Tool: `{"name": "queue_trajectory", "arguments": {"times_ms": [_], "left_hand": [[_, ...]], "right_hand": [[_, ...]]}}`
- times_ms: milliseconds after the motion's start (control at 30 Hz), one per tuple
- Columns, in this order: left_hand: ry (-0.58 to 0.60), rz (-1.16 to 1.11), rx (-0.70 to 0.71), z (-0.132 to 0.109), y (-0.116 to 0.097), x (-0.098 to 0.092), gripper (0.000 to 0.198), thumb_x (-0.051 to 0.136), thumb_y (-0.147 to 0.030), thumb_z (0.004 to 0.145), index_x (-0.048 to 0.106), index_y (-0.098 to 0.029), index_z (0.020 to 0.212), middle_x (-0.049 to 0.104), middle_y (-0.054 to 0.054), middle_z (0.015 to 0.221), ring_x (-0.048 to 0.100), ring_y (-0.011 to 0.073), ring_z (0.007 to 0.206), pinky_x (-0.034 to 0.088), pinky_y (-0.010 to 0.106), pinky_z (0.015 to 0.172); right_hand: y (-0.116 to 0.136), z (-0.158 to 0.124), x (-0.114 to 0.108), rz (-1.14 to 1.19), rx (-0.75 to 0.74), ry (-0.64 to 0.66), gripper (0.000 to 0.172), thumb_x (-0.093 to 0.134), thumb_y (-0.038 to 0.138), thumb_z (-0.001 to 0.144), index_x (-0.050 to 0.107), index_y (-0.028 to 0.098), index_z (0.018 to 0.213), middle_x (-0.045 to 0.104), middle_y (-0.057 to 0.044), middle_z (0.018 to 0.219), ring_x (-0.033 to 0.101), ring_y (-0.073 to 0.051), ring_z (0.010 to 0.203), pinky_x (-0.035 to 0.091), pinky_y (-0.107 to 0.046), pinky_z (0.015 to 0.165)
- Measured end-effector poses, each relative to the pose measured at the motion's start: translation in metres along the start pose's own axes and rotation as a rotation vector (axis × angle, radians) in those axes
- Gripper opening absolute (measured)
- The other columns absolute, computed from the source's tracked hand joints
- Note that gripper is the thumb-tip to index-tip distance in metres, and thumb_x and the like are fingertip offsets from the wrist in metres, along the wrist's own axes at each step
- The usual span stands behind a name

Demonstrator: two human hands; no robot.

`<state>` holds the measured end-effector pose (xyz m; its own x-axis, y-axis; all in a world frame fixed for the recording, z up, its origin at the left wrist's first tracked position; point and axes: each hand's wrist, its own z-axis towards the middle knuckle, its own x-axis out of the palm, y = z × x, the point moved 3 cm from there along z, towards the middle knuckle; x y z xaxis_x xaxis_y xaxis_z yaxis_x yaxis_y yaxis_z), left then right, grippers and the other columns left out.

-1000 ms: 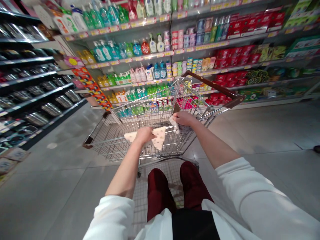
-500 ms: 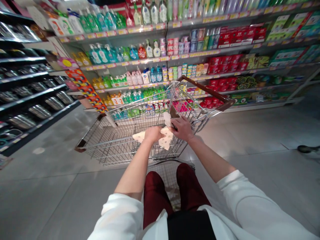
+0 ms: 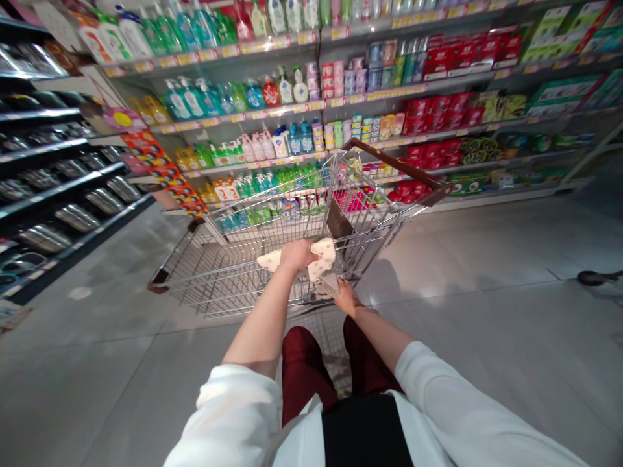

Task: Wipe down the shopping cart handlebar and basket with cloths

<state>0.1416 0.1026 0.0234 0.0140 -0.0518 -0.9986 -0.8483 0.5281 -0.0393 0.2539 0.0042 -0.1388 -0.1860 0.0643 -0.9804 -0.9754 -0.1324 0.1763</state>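
Where the left hand is: the left hand [image 3: 298, 254] sits on the near top rim of the silver wire shopping cart [image 3: 272, 201]. Its fingers are closed tight round a cream cloth with small red dots [image 3: 325, 250].
Where the cloth is: it lies bunched along that rim, under the left hand. One end hangs down the cart's near side.
Right hand: the right hand [image 3: 346, 297] is lower, just below the cloth, right beside the hanging end and the cart's wires. Its fingers are bent, but it is too hard to tell if they grip anything.
Cart handle: a long brown bar [image 3: 399, 170] sits on the far right of the cart, well apart from both hands.
Legs: dark red trousers [image 3: 304, 370] show below the cart.
Shelves: bright soap bottles [image 3: 214, 100] and red boxes [image 3: 438, 110] stand behind the cart. Shiny metal pots [image 3: 78, 217] sit on dark shelves at the left.
Floor: grey tiles [image 3: 487, 311].
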Motion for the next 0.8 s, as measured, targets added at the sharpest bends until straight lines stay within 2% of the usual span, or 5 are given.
{"name": "queue_trajectory", "arguments": {"times_ms": [167, 333, 467, 700, 800], "left_hand": [[-0.008, 0.015, 0.01, 0.001, 0.0, 0.0, 0.047, 0.06, -0.059, 0.078, 0.071, -0.027, 0.111, 0.074, 0.009, 0.105, 0.068, 0.0285, 0.103, 0.05, 0.034, 0.086], [-0.006, 0.008, -0.007, 0.002, 0.0, 0.0, 0.048, 0.06, -0.059, 0.078, 0.07, -0.027, 0.112, 0.074, 0.01, 0.106, 0.068, 0.0298, 0.103, 0.051, 0.035, 0.085], [-0.008, 0.001, -0.012, 0.003, 0.001, 0.001, 0.051, 0.059, -0.063, 0.078, 0.071, -0.027, 0.111, 0.074, 0.011, 0.106, 0.068, 0.0303, 0.102, 0.051, 0.036, 0.085], [-0.027, -0.004, 0.002, 0.004, 0.003, 0.003, 0.055, 0.055, -0.067, 0.078, 0.071, -0.028, 0.112, 0.074, 0.011, 0.107, 0.068, 0.0326, 0.102, 0.051, 0.038, 0.084], [-0.015, 0.002, -0.008, 0.004, 0.005, 0.002, 0.057, 0.051, -0.07, 0.079, 0.072, -0.027, 0.11, 0.074, 0.011, 0.105, 0.068, 0.0323, 0.101, 0.051, 0.037, 0.082]], "right_hand": [[0.001, -0.001, -0.002, -0.012, -0.019, -0.033, 0.041, 0.049, 0.014, 0.085, 0.071, 0.03, 0.115, 0.067, -0.006, 0.119, 0.054, -0.025, 0.114, 0.041, -0.036, 0.095], [-0.053, -0.019, -0.064, -0.067, 0.154, -0.216, 0.041, 0.038, 0.02, 0.092, 0.071, 0.023, 0.117, 0.063, -0.015, 0.118, 0.048, -0.032, 0.116, 0.033, -0.048, 0.1], [-0.083, -0.025, -0.094, -0.054, 0.313, -0.448, 0.04, 0.044, 0.023, 0.09, 0.07, 0.029, 0.121, 0.061, -0.01, 0.128, 0.047, -0.032, 0.117, 0.032, -0.046, 0.101], [-0.051, -0.016, -0.021, 0.295, 0.318, -0.117, 0.039, 0.053, 0.013, 0.08, 0.074, 0.029, 0.11, 0.071, -0.004, 0.112, 0.059, -0.022, 0.101, 0.043, -0.036, 0.093], [-0.052, -0.022, -0.017, 0.344, 0.372, -0.141, 0.04, 0.052, 0.011, 0.077, 0.074, 0.027, 0.107, 0.073, -0.002, 0.104, 0.063, -0.018, 0.096, 0.048, -0.031, 0.088]]}}
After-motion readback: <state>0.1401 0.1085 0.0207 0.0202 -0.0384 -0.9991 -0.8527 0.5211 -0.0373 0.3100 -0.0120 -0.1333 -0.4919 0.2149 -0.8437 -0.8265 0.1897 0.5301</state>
